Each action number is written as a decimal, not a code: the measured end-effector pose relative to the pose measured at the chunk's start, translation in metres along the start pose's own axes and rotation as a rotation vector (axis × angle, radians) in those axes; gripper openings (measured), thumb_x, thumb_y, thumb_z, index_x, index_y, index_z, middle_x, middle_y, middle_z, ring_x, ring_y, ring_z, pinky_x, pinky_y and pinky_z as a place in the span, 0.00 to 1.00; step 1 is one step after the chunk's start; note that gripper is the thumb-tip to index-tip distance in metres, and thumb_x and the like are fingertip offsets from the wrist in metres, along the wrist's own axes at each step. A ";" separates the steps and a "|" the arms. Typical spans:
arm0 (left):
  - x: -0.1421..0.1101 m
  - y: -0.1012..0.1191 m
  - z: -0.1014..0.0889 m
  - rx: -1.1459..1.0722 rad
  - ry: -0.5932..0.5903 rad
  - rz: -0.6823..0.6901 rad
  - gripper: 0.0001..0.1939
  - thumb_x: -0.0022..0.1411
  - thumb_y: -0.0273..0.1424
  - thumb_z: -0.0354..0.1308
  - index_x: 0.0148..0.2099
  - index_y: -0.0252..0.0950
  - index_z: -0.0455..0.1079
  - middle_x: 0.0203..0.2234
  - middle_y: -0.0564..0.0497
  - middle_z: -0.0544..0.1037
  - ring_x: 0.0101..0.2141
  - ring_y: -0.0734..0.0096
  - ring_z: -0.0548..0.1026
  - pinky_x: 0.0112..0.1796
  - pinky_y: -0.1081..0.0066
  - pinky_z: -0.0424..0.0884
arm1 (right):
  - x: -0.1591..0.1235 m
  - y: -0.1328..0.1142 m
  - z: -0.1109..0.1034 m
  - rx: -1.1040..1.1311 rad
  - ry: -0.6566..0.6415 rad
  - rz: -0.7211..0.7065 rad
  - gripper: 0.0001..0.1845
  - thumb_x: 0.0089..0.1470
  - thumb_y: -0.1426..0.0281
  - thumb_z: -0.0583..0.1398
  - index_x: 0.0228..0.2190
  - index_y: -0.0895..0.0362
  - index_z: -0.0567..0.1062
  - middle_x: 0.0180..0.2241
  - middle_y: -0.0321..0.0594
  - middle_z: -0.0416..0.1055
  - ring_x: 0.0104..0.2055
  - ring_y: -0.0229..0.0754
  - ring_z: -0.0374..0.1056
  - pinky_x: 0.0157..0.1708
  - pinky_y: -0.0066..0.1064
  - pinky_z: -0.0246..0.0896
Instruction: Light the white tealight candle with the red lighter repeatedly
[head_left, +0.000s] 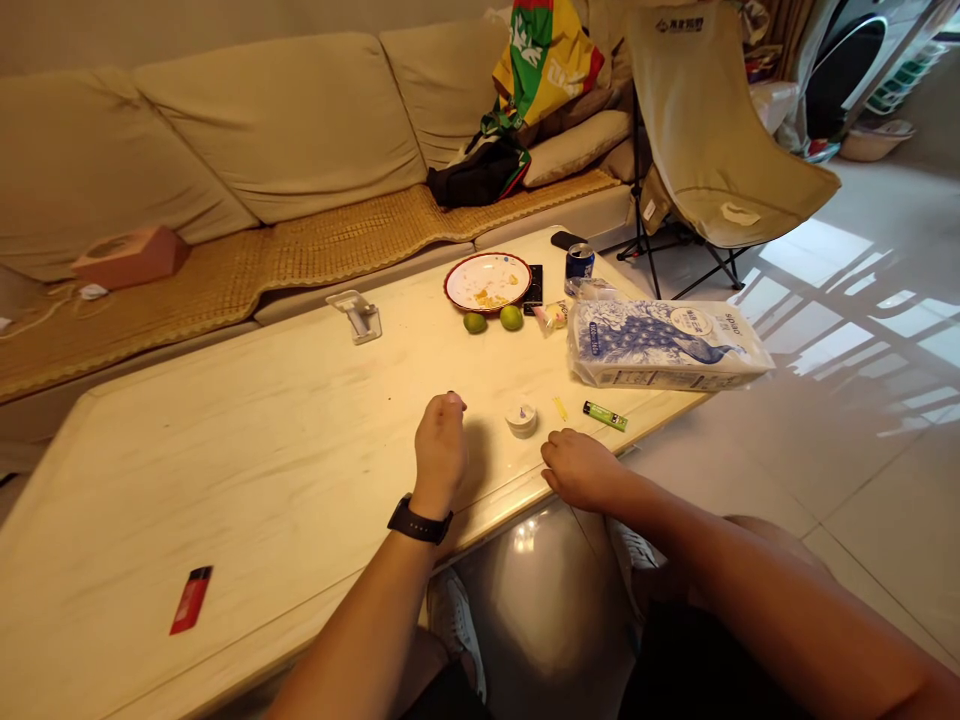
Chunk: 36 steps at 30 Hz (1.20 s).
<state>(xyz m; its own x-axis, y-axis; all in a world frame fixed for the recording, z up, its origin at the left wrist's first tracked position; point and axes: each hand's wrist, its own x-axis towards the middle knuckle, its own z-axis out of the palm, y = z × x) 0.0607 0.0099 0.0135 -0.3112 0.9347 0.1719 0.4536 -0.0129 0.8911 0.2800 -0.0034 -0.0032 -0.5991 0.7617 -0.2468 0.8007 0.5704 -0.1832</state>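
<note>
My left hand (441, 445), with a black watch (420, 520) on its wrist, is raised over the table, fingers curled into a fist and thumb on top. Anything inside it is hidden. By the table's near edge, my right hand (581, 468) has its fingers bent in; its palm side cannot be seen. Between and just beyond the hands stands a small white round piece (521, 420), like a short candle, with a dark mark on top. Thin yellow strips (560, 407) and a green lighter (605, 416) lie beyond my right hand.
On the table (262, 450) are a red lighter (191, 600), a white stand (356, 317), a red-rimmed plate (472, 272) with food bits, two limes (511, 318), a blue can (579, 265) and a tissue pack (667, 345). A sofa (285, 130) and folding chair (712, 130) stand behind.
</note>
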 end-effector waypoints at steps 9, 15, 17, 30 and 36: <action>-0.013 0.012 0.010 0.620 -0.218 0.357 0.12 0.67 0.38 0.52 0.31 0.40 0.65 0.28 0.47 0.75 0.32 0.60 0.72 0.34 0.63 0.62 | -0.001 0.001 0.001 0.003 0.017 -0.004 0.14 0.65 0.66 0.58 0.45 0.62 0.78 0.44 0.52 0.76 0.48 0.53 0.70 0.50 0.39 0.63; -0.013 0.012 0.018 0.720 -0.244 0.420 0.08 0.66 0.35 0.53 0.32 0.40 0.66 0.29 0.45 0.76 0.33 0.58 0.72 0.34 0.62 0.63 | -0.002 0.000 0.000 0.005 0.020 -0.003 0.14 0.65 0.66 0.58 0.44 0.61 0.78 0.44 0.53 0.76 0.48 0.52 0.70 0.50 0.38 0.62; -0.013 0.012 0.020 0.737 -0.252 0.430 0.08 0.66 0.34 0.52 0.33 0.40 0.66 0.29 0.45 0.76 0.33 0.58 0.72 0.34 0.62 0.62 | -0.002 0.000 0.000 0.010 0.017 -0.002 0.14 0.65 0.66 0.57 0.44 0.61 0.78 0.44 0.52 0.76 0.48 0.52 0.70 0.49 0.38 0.63; -0.013 0.014 0.021 0.808 -0.282 0.458 0.08 0.65 0.33 0.52 0.34 0.38 0.68 0.29 0.45 0.76 0.32 0.58 0.72 0.34 0.60 0.61 | -0.002 0.001 0.000 0.018 0.018 0.004 0.13 0.65 0.66 0.57 0.44 0.61 0.78 0.43 0.51 0.75 0.48 0.52 0.70 0.48 0.38 0.62; -0.013 0.015 0.022 0.796 -0.280 0.452 0.07 0.64 0.33 0.53 0.33 0.38 0.67 0.29 0.46 0.75 0.32 0.59 0.71 0.34 0.60 0.61 | -0.001 0.003 0.005 0.033 0.030 -0.001 0.13 0.65 0.66 0.57 0.43 0.61 0.77 0.43 0.52 0.75 0.47 0.52 0.69 0.47 0.38 0.61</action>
<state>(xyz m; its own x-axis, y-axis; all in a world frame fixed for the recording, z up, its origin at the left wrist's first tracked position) 0.0895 0.0049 0.0150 0.1961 0.9529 0.2312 0.9489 -0.2439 0.2003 0.2829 -0.0044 -0.0081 -0.5990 0.7705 -0.2178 0.7996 0.5610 -0.2145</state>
